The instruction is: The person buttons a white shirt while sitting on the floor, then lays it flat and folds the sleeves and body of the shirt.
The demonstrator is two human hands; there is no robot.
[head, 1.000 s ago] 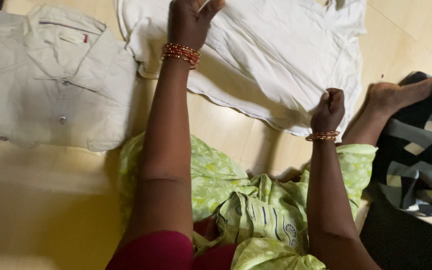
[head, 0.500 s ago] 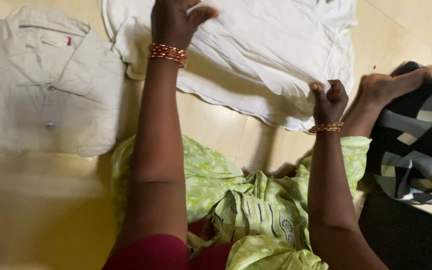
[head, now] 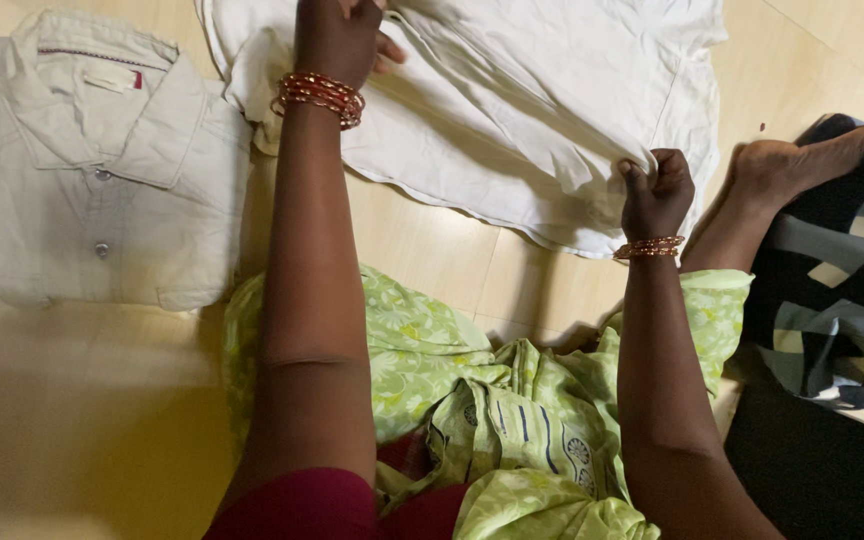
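Right hand [head: 655, 190] pinches the white shirt's [head: 542, 100] near hem; left hand [head: 337, 35] grips its far part (keep both edges taut while folding).

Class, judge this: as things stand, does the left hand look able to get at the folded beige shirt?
Probably yes: the left hand rests on the white garment right beside the folded beige shirt, with nothing between.

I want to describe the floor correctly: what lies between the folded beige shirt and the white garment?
In the head view, almost nothing: the folded beige shirt and white garment nearly touch, and the left hand and forearm cross there.
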